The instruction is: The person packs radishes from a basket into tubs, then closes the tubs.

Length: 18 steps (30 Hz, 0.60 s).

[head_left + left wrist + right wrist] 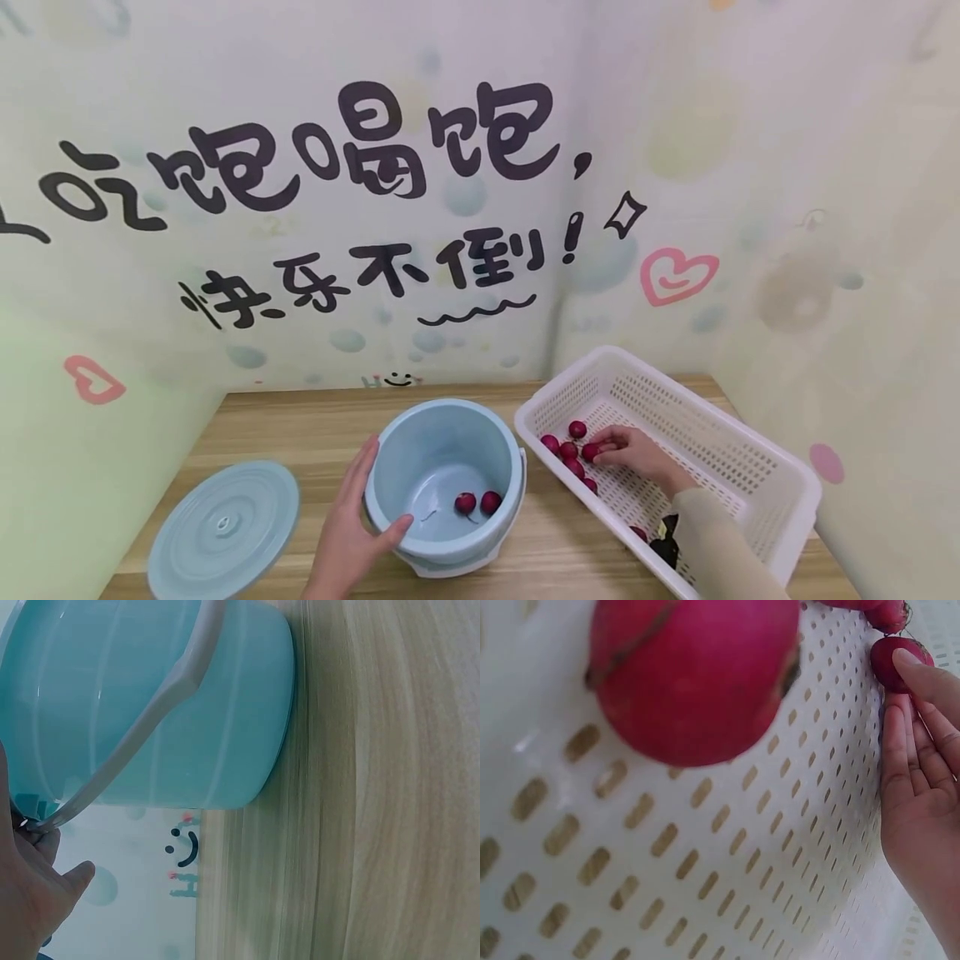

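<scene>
A light blue bucket [444, 550] stands uncovered, with two red radishes [465, 502] and a loose thin root inside. My left hand [351, 521] holds its near-left rim, the thumb over the edge and the fingers along the outside. In the left wrist view, that hand [34, 892] is beside the grey handle [150, 712] where it joins the bucket. Inside the white perforated basket [750, 442], my right hand [637, 454] pinches a radish [889, 666] between thumb and fingers. Several more radishes [573, 467] lie beside it along the basket's left side.
A round blue lid [225, 533] lies on the wooden table [315, 417] to the bucket's left. Another radish [637, 532] sits near the basket's front edge, close to a black device [666, 546] at my right wrist. Printed walls [480, 333] enclose the table.
</scene>
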Available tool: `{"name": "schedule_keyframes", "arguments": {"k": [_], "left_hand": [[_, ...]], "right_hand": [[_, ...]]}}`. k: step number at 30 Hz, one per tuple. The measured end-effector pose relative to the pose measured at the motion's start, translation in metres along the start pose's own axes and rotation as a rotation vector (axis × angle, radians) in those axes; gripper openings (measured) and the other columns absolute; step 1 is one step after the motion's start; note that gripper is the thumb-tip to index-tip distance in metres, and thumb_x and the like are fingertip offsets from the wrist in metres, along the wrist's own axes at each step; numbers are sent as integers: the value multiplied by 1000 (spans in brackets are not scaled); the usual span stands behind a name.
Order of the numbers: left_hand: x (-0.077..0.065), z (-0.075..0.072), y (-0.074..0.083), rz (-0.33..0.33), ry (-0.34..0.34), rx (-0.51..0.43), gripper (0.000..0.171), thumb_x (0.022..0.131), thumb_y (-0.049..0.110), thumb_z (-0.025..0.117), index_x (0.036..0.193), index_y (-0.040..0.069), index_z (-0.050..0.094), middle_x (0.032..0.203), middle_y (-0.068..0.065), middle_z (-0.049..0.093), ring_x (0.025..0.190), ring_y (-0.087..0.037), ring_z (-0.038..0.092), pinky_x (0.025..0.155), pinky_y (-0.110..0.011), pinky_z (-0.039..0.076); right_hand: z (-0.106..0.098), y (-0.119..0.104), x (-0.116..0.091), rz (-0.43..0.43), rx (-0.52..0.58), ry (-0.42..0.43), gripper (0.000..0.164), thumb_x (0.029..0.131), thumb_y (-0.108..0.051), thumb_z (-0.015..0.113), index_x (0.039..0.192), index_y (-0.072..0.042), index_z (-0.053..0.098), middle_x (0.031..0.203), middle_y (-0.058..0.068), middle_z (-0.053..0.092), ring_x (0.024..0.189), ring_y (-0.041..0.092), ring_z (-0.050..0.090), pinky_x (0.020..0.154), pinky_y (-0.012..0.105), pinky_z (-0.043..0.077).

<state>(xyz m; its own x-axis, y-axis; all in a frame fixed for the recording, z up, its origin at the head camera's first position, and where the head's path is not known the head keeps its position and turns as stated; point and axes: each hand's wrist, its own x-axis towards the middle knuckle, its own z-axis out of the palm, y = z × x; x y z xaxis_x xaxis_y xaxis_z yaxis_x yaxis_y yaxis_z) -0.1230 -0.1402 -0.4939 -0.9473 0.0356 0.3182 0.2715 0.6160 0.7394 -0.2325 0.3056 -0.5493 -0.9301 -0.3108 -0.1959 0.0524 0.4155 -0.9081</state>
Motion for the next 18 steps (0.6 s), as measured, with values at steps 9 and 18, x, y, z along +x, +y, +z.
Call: {"name": "schedule_keyframes", "arguments": {"k": [9, 18], "left_hand": [[0, -3, 0, 62, 39, -4, 104, 70, 35, 87, 156, 15, 33, 160, -11, 37, 141, -42, 41, 107, -65, 42], [-1, -3, 0, 3, 8, -2, 103, 72, 41, 85, 156, 16, 32, 161, -12, 35, 144, -42, 39, 105, -68, 42]], "right_hand": [[-5, -1, 2, -17, -15, -17, 35, 91, -14, 70, 118, 6, 62, 108, 14, 71, 89, 8, 64, 76, 20, 53], [-4, -7, -1, -20, -20, 2, 36, 93, -18, 67, 121, 4, 62, 109, 6, 70, 87, 7, 59, 77, 23, 50]]}}
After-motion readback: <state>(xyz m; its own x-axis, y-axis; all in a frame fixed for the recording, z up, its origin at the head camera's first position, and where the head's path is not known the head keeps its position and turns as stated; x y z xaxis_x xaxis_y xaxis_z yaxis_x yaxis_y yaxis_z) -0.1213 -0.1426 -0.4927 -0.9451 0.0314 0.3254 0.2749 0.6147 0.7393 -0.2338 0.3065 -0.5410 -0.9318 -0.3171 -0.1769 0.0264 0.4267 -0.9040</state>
